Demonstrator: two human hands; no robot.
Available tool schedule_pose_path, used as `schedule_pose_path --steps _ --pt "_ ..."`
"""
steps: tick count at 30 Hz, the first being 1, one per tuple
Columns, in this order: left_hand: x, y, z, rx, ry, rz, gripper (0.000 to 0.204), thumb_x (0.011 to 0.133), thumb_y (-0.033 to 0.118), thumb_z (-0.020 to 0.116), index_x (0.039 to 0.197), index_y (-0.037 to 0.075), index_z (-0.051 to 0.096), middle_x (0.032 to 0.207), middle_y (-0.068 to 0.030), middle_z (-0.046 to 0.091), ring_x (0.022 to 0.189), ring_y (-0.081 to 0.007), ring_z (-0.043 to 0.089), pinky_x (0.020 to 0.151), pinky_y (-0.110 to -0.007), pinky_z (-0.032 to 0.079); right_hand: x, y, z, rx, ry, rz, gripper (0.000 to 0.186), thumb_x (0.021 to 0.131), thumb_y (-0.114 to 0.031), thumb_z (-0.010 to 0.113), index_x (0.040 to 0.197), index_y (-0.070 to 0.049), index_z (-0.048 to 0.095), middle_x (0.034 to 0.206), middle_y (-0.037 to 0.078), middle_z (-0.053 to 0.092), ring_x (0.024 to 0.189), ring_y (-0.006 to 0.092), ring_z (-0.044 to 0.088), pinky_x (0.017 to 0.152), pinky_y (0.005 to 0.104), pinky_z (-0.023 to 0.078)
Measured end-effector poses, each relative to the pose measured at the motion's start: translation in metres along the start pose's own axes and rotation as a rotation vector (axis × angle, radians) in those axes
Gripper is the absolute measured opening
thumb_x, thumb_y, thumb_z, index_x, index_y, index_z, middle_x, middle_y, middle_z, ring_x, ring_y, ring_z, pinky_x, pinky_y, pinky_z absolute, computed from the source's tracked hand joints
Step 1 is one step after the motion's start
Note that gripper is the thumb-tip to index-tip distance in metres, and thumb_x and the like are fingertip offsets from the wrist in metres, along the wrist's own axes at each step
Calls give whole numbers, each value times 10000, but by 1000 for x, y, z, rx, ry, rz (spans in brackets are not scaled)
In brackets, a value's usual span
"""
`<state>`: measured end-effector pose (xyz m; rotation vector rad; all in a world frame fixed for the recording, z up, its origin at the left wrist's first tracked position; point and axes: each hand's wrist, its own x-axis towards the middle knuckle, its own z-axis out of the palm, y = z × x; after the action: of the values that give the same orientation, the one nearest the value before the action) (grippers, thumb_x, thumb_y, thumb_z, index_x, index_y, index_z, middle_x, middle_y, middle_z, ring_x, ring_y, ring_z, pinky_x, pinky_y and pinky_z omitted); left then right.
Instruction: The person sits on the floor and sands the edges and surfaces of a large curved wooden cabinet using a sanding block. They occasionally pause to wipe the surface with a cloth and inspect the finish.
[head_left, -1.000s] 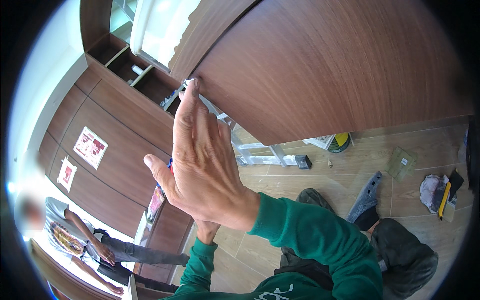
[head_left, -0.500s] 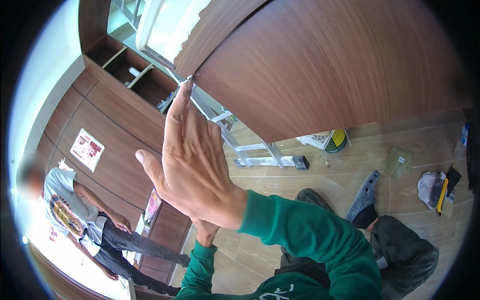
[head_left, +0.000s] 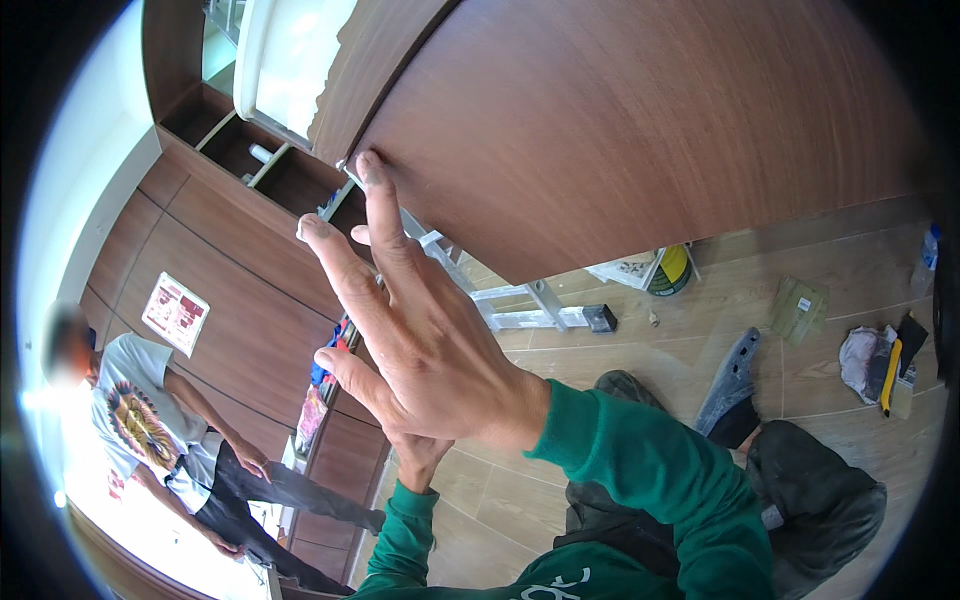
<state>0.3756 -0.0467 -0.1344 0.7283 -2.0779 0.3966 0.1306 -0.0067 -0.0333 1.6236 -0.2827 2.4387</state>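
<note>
My right hand [head_left: 430,345] reaches up from the right across the middle, palm down and fingers apart, holding nothing. Whitish residue marks its fingertips. One raised fingertip is at the lower corner of a large brown wood-grain panel [head_left: 640,130]; whether it touches cannot be told. Another finger points left, away from the panel. Beside the panel runs a narrow wood-grain strip [head_left: 375,70], with a bit of white material [head_left: 343,164] at its lower end. My left hand [head_left: 418,458] is behind the right one; only its wrist and lower part show, its fingers hidden.
An aluminium ladder [head_left: 540,310] stands beyond my hands. On the floor are a yellow-and-dark bucket [head_left: 670,272], a greenish square [head_left: 798,310], a yellow-handled tool [head_left: 889,372] and a bottle [head_left: 927,260]. Another person [head_left: 150,400] stands left, near wood-grain cabinets [head_left: 230,280].
My right hand has drawn back slightly from the panel's corner, and its fingers have spread apart. Its pointing finger has left the seam. The view has shifted a little.
</note>
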Motion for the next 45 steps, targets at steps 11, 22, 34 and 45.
schedule_pose_path --steps 11,22,34,45 --pt "-5 -8 -7 57 -117 -5 516 671 245 931 1051 -35 721 948 -130 757 968 -244 723 911 -405 536 2 10 27 104 6 -10 965 810 -166 763 1599 -52 218 1619 372 -96 1410 625 287 1083 573 486" --pt "-5 -4 -4 86 -115 -33 658 687 232 900 1244 4 633 1198 -163 678 1139 -307 645 987 -442 478 -2 2 15 248 36 -48 1030 801 -112 764 1626 -111 147 1621 362 -128 1494 577 101 1209 590 306" --pt "4 -3 5 148 -153 -19 690 696 242 890 1284 19 607 1250 -173 639 1157 -340 622 990 -459 464 14 26 21 240 106 -29 1055 800 -82 752 1631 -99 102 1626 348 -143 1493 562 146 1197 557 344" --pt "28 -18 21 68 -109 -69 636 698 240 893 1245 11 663 1204 -161 698 1174 -318 649 1042 -457 459 10 50 22 225 45 34 1014 794 -76 731 1620 -85 143 1617 377 -109 1494 560 151 1182 557 355"
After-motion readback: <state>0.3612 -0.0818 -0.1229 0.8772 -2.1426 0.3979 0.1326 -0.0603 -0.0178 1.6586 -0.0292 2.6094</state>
